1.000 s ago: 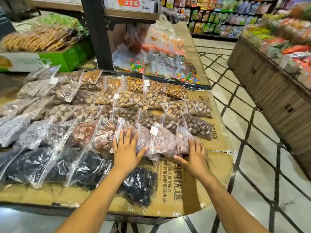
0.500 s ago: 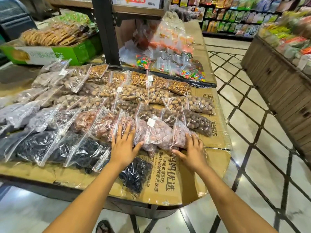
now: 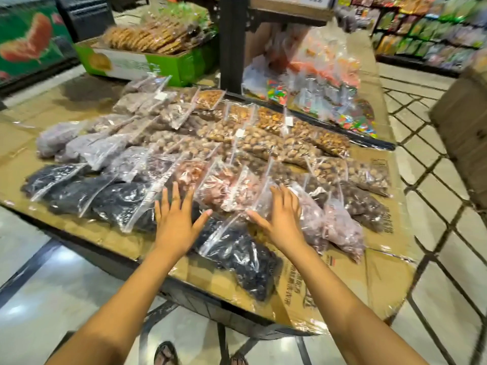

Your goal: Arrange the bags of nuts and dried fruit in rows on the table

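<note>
Several clear zip bags of nuts and dried fruit lie in overlapping rows on a cardboard-covered table [image 3: 382, 280]. My left hand [image 3: 176, 222] rests flat, fingers spread, where the black dried-fruit row [image 3: 105, 196] meets the pinkish bags [image 3: 226, 188]. My right hand [image 3: 280, 217] lies flat with fingers apart on the pinkish bags, beside two pale pink bags [image 3: 337, 225] at the row's right end. One dark bag [image 3: 242, 256] lies alone near the front edge, below and between both hands. Brown nut bags [image 3: 266, 138] fill the rows behind.
A black post [image 3: 233, 43] rises behind the table. Candy bags [image 3: 316, 83] are heaped at the back right, and a green box of biscuits [image 3: 155, 54] stands at the back left. Store shelves [image 3: 427, 30] and a wooden counter [image 3: 466, 127] flank the tiled aisle on the right.
My right hand has slid left from the row's right end onto the middle pinkish bags, closer to my left hand. The camera has swung to the left.
</note>
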Motion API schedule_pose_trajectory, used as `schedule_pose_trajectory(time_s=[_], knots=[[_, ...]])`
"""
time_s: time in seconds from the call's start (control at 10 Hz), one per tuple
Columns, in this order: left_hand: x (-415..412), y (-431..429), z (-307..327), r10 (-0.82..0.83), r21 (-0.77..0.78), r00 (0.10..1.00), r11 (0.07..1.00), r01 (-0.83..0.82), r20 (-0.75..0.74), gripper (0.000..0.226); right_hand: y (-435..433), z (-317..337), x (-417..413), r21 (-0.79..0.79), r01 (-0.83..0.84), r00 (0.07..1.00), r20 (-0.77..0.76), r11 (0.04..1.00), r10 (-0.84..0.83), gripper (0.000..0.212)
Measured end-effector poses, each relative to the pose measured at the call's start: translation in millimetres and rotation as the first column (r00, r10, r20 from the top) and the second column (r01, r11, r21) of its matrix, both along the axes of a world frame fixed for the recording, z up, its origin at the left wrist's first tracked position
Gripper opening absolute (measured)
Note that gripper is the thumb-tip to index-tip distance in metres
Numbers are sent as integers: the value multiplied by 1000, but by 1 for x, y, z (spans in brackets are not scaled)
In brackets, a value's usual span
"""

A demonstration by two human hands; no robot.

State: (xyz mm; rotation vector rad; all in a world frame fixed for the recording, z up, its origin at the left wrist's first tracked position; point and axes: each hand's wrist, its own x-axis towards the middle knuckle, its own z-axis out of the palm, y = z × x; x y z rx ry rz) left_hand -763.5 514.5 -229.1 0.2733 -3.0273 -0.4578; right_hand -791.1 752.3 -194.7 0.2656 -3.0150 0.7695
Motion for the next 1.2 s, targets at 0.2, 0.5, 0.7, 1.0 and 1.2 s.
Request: schedule_pose_trajectory(time_s=[0.2, 0.5, 0.7, 1.0, 1.2], knots=[[1, -74, -5, 92, 41, 994, 995, -94, 62, 86, -88, -3, -10, 108, -147, 989, 45, 983, 143, 99], [-33, -161, -6, 84, 14, 996, 996, -84, 6, 93, -181, -8, -36, 165, -100, 995, 42, 981, 94, 90], [-52, -186, -11, 28, 9, 999, 1000, -28, 36, 95, -238, -15, -46, 198, -91, 995, 53, 976, 82, 91], [-32, -220, 7, 175, 52, 984, 984, -173, -43, 88, -277, -26, -41, 148, -163, 985, 77, 975, 153, 89], [29, -219, -22, 271, 166, 962, 948, -271, 20, 88, -294, -29, -24, 110, -290, 957, 28, 951, 288, 83]])
